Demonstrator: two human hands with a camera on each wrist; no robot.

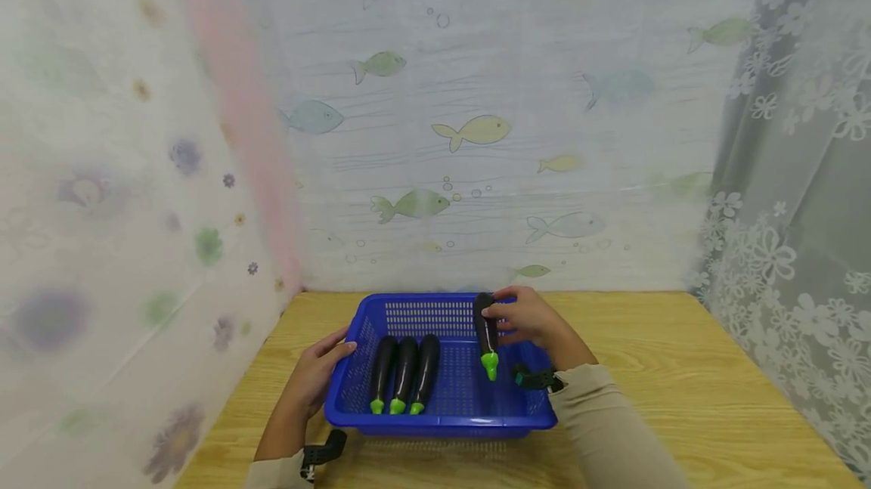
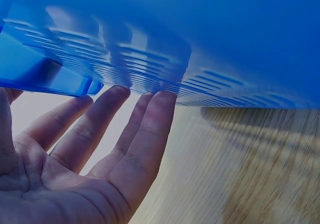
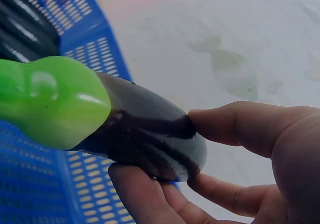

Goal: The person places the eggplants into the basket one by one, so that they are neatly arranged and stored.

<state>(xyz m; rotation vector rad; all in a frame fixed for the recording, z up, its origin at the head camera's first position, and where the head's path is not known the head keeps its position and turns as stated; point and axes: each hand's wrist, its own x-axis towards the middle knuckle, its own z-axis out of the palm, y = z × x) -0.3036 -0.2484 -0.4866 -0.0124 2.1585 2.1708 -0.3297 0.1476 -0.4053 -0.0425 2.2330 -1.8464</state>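
Note:
A blue perforated basket (image 1: 445, 422) holds several dark eggplants with green stems, three of them (image 1: 404, 376) side by side in its left half. My right hand (image 1: 534, 320) pinches another eggplant (image 1: 486, 326) by its dark rounded end, above the basket's right part, green stem pointing down toward me. In the right wrist view, thumb and fingers of the hand (image 3: 240, 169) lie on opposite sides of the eggplant (image 3: 150, 129). At the basket's left side is my left hand (image 1: 316, 372), thumb by the rim; the left wrist view shows its extended fingers (image 2: 155, 119) touching the basket's underside.
The basket is over a light wood-grain table (image 1: 653, 398). Behind the table hangs a pale curtain with fish (image 1: 476, 130); flowered sheets hang at the left (image 1: 102, 247) and right (image 1: 782, 307). Dark wrist devices (image 1: 537, 379) are on both wrists.

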